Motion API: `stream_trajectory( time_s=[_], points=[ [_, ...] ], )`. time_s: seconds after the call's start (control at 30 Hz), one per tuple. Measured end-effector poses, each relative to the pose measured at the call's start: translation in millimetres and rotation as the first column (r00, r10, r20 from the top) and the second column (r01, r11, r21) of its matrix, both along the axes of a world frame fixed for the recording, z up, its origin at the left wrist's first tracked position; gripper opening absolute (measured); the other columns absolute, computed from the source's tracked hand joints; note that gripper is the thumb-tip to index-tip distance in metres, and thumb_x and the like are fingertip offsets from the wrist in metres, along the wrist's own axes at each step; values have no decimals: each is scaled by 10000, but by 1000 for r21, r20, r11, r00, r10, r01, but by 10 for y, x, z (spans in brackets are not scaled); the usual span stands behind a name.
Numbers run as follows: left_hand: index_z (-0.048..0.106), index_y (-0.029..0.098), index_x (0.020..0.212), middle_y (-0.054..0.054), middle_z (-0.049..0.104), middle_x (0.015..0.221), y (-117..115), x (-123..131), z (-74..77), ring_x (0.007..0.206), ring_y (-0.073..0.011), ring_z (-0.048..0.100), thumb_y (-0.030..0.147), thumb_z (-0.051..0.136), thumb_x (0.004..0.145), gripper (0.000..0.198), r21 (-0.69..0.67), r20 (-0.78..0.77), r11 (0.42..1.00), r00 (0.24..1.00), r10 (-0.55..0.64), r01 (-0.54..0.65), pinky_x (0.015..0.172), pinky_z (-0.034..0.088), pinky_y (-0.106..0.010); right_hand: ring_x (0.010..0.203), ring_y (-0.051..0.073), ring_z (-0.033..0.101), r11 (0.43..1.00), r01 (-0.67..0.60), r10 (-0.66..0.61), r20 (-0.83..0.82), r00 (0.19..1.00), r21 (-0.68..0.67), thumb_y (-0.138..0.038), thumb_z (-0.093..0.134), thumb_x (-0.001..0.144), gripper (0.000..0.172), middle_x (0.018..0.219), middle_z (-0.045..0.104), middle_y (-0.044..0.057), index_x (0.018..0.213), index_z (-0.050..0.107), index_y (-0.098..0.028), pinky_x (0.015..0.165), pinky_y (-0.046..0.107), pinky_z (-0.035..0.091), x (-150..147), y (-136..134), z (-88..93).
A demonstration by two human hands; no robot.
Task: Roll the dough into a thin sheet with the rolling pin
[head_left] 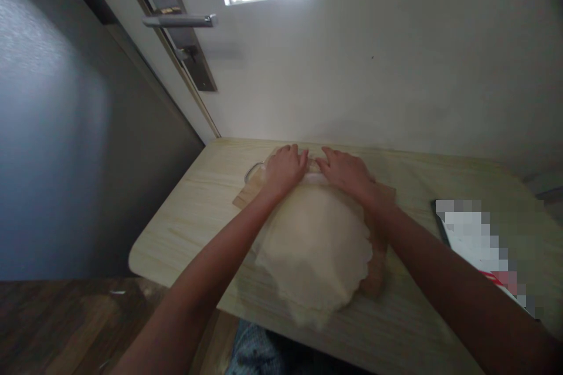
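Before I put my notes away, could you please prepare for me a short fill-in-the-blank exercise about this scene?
1. Compared with the right hand, the left hand is ____ the metal loop (nearer to / farther from).
2. The pale sheet lies partly ____ the wooden board (over / under).
3. The door handle appears in the upper ____ part of the picture (left / right).

Missing words: nearer to; over; left.

Cream sheet, lt-brn brd, pale wood-grain tbl, off-wht door
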State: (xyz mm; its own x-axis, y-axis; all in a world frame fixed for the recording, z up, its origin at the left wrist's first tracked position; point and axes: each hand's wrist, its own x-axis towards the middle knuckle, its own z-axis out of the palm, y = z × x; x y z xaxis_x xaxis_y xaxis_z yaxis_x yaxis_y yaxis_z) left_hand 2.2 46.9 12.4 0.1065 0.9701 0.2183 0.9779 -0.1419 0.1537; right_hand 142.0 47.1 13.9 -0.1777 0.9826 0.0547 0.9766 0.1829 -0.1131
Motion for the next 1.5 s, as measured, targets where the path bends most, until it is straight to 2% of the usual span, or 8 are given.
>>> stream_trajectory(
  time_s=[0.23, 0.4, 0.63, 0.8, 0.97, 1.1, 1.3, 1.5],
  points=[
    [553, 123, 947, -110, 581, 907, 272, 6, -7, 849, -179, 541, 406, 112, 885, 527, -35, -12, 999, 1000, -6, 5, 722, 396, -273, 911, 240, 538, 997, 79, -81, -75, 994, -25, -445, 253, 839, 466, 1023, 573, 153, 1106, 475, -133, 713, 326, 385, -12, 275, -24],
    [567, 111, 941, -126, 587, 910, 333, 5, -21, 851, -188, 542, 405, 128, 883, 532, -54, -7, 999, 1000, -4, 3, 735, 396, -288, 918, 238, 536, 994, 111, -109, -100, 989, 12, -415, 265, 842, 450, 1004, 574, 159, 1074, 493, -104, 723, 319, 384, -20, 310, -22],
    [584, 121, 908, -126, 597, 908, 196, -2, -47, 840, -200, 551, 349, 193, 866, 455, -14, -28, 999, 998, 50, -50, 710, 408, -297, 878, 264, 554, 986, 165, -165, -41, 985, -4, -428, 260, 830, 457, 956, 600, 152, 1033, 536, -126, 697, 358, 393, -48, 133, 36],
    [597, 114, 896, -125, 599, 923, -24, 16, -38, 839, -211, 547, 327, 236, 840, 423, -25, -79, 997, 994, 72, -75, 717, 402, -313, 863, 258, 561, 985, 173, -173, -29, 985, 4, -430, 267, 825, 443, 957, 611, 137, 1045, 538, -157, 658, 344, 389, -51, -107, 46],
    [582, 131, 925, -108, 584, 975, -359, 33, -25, 893, -210, 530, 306, 205, 845, 424, -10, -87, 999, 996, 30, -31, 747, 383, -320, 810, 225, 569, 985, 125, -132, 49, 990, 118, -341, 183, 862, 444, 916, 629, 111, 970, 578, -171, 680, 340, 349, -45, -416, -25],
    [558, 140, 936, -93, 590, 956, -537, 31, -32, 900, -211, 529, 298, 207, 855, 394, 53, -101, 998, 995, -16, 21, 777, 358, -343, 824, 190, 549, 968, 81, -94, 45, 995, 237, -296, 206, 863, 428, 937, 621, 113, 902, 606, -148, 734, 321, 306, -43, -551, -88],
    [475, 150, 1096, -96, 579, 1024, -557, 46, -53, 950, -198, 514, 295, 222, 860, 375, 63, -88, 998, 996, 3, 3, 818, 324, -336, 833, 188, 531, 958, 88, -96, 13, 995, 274, -287, 231, 855, 403, 921, 621, 96, 927, 604, -154, 751, 323, 279, -47, -560, -110],
    [509, 155, 1033, -92, 582, 1012, -413, 53, -63, 932, -209, 521, 298, 221, 852, 369, 40, -76, 999, 997, 21, -18, 779, 357, -329, 855, 213, 515, 957, 133, -136, -4, 991, 258, -292, 245, 847, 381, 928, 606, 113, 919, 590, -147, 696, 317, 305, -57, -448, -92]
  ],
)
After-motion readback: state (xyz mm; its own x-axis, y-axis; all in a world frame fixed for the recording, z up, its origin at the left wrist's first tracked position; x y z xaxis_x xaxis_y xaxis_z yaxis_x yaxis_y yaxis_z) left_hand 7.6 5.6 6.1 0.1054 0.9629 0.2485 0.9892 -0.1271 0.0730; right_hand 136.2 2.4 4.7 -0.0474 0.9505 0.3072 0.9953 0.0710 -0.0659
